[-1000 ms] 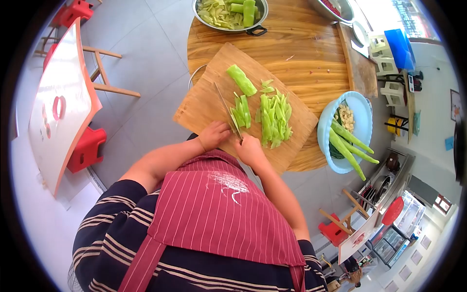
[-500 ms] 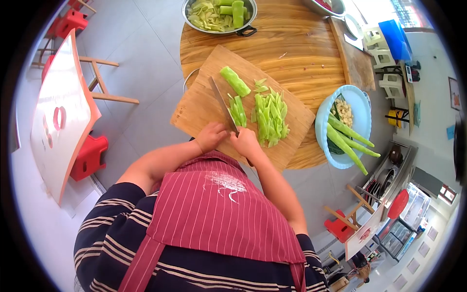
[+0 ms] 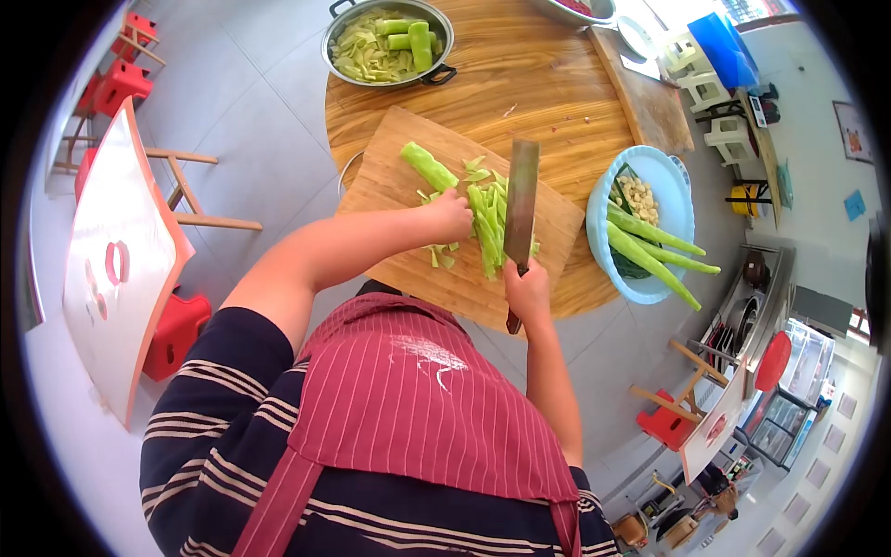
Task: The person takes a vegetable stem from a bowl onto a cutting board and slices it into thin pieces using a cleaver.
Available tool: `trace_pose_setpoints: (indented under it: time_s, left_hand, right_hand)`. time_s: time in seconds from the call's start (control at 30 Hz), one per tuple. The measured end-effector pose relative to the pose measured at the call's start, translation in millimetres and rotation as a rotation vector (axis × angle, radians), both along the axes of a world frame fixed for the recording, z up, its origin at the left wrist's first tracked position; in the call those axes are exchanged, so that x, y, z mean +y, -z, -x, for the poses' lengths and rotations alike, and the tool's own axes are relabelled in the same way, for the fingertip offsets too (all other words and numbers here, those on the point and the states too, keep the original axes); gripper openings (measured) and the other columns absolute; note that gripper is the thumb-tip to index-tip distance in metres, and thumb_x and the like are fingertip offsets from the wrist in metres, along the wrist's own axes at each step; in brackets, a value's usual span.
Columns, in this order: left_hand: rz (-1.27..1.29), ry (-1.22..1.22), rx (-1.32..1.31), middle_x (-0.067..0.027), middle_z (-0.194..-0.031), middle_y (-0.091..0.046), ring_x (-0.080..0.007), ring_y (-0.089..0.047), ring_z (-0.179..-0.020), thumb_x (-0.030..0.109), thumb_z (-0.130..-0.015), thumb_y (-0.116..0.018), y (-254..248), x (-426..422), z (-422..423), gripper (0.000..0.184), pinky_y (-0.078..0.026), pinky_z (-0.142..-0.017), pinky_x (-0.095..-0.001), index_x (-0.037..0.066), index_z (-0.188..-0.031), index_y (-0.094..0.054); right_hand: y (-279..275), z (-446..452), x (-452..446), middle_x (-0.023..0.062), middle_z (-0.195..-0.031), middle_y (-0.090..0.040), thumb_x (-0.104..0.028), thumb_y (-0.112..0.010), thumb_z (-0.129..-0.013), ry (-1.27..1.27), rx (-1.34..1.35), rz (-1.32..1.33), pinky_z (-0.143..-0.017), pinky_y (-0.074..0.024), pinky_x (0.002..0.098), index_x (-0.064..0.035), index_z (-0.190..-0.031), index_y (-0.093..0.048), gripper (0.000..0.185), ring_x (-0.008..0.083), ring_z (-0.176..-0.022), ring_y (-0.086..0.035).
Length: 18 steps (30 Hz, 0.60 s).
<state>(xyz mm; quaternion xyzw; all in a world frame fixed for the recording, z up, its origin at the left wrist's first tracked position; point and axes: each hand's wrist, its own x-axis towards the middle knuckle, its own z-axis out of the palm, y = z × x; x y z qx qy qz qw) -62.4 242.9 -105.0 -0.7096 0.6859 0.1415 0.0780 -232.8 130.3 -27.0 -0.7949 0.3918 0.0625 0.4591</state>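
Observation:
A cleaver (image 3: pixel 522 200) is held by its dark handle in my right hand (image 3: pixel 529 292), its broad blade raised over the right side of the wooden cutting board (image 3: pixel 390 243). My left hand (image 3: pixel 452 215) has its fingers curled at the left edge of a pile of green vegetable slices (image 3: pixel 486 232); what lies under the fingers is hidden. A peeled green stem piece (image 3: pixel 430 166), resembling celtuce, lies above that hand. Small green scraps (image 3: pixel 442 254) are scattered below it, and a few loose slices (image 3: pixel 476 170) rest above the pile.
A two-handled pan (image 3: pixel 342 71) of pale green slices and stem pieces stands at the table's far left. On the right, a blue basin (image 3: pixel 688 200) holds long green vegetables and peeled cloves. A second board (image 3: pixel 640 102) and metal bowl (image 3: pixel 594 13) lie farther back.
My right hand has moved right, lifting the cleaver away from the cut slices. My left hand has reached forward and right; the slices cut beside the stem are now against the pile or hidden.

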Motion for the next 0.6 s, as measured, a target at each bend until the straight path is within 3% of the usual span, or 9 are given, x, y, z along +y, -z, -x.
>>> trace_pose_setpoints:
  time_s: [0.23, 0.33, 0.4, 0.43, 0.5, 0.53, 0.6]
  left_hand:
    - [-0.090, 0.140, 0.016, -0.0008, -0.092, -0.061, -0.0214, -0.054, -0.095, 0.017, -0.076, -0.059, 0, 8, -16, 0.015, -0.040, -0.078, -0.0403, 0.016, -0.089, -0.067]
    - [0.034, 0.083, 0.117, -0.0048, -0.092, -0.061, -0.0233, -0.056, -0.093, 0.015, -0.076, -0.058, -8, 21, -28, 0.018, -0.042, -0.076, -0.0397, 0.013, -0.093, -0.063]
    - [0.041, -0.229, 0.403, -0.0104, -0.088, -0.060, -0.0264, -0.057, -0.087, 0.009, -0.073, -0.058, -28, 33, -40, 0.023, -0.044, -0.074, -0.0387, 0.009, -0.096, -0.058]
    - [0.034, -0.226, 0.398, -0.0104, -0.088, -0.060, -0.0264, -0.057, -0.087, 0.009, -0.073, -0.058, -34, 44, -44, 0.023, -0.044, -0.074, -0.0387, 0.009, -0.096, -0.058]
    - [0.389, -0.499, 0.622, -0.0143, -0.082, -0.058, -0.0279, -0.058, -0.077, 0.005, -0.072, -0.057, -45, 72, -51, 0.023, -0.046, -0.072, -0.0360, 0.005, -0.095, -0.054]
    - [0.383, -0.494, 0.616, -0.0143, -0.082, -0.058, -0.0279, -0.058, -0.077, 0.005, -0.072, -0.057, -50, 84, -53, 0.023, -0.046, -0.072, -0.0360, 0.005, -0.095, -0.054]
    - [0.483, -0.965, 0.697, -0.0098, -0.082, -0.057, -0.0233, -0.057, -0.073, 0.002, -0.075, -0.053, -57, 105, -54, 0.025, -0.046, -0.073, -0.0323, 0.002, -0.100, -0.050]
  right_hand:
    - [-5, 21, 10, 0.0211, -0.068, -0.058, -0.026, -0.054, -0.084, -0.007, 0.037, 0.048, -0.058, -0.0425, 0.0416, 0.0012, -0.088, -0.058, 0.028, 0.0369, -0.063, -0.056]
    - [2, 25, 17, 0.0220, -0.070, -0.059, -0.025, -0.054, -0.083, 0.006, 0.061, 0.001, -0.059, -0.0429, 0.0435, 0.0006, -0.088, -0.059, 0.027, 0.0387, -0.067, -0.057]
    - [7, 24, 26, 0.0223, -0.071, -0.059, -0.025, -0.054, -0.083, 0.014, 0.050, -0.036, -0.059, -0.0432, 0.0442, 0.0006, -0.088, -0.059, 0.026, 0.0391, -0.067, -0.058]
    - [8, 22, 31, 0.0228, -0.072, -0.060, -0.025, -0.054, -0.083, -0.043, 0.038, -0.021, -0.060, -0.0437, 0.0446, 0.0005, -0.087, -0.059, 0.026, 0.0397, -0.068, -0.058]
    - [16, 13, 45, 0.0232, -0.073, -0.060, -0.025, -0.054, -0.082, -0.096, 0.011, -0.007, -0.061, -0.0441, 0.0450, 0.0005, -0.087, -0.059, 0.026, 0.0403, -0.069, -0.058]
    - [27, 10, 54, 0.0240, -0.074, -0.060, -0.026, -0.054, -0.081, -0.165, 0.020, -0.050, -0.063, -0.0448, 0.0444, 0.0007, -0.087, -0.060, 0.028, 0.0403, -0.070, -0.058]
    - [41, 0, 71, 0.0247, -0.076, -0.061, -0.027, -0.054, -0.081, -0.225, 0.024, -0.094, -0.064, -0.0454, 0.0437, 0.0009, -0.086, -0.060, 0.030, 0.0403, -0.071, -0.059]
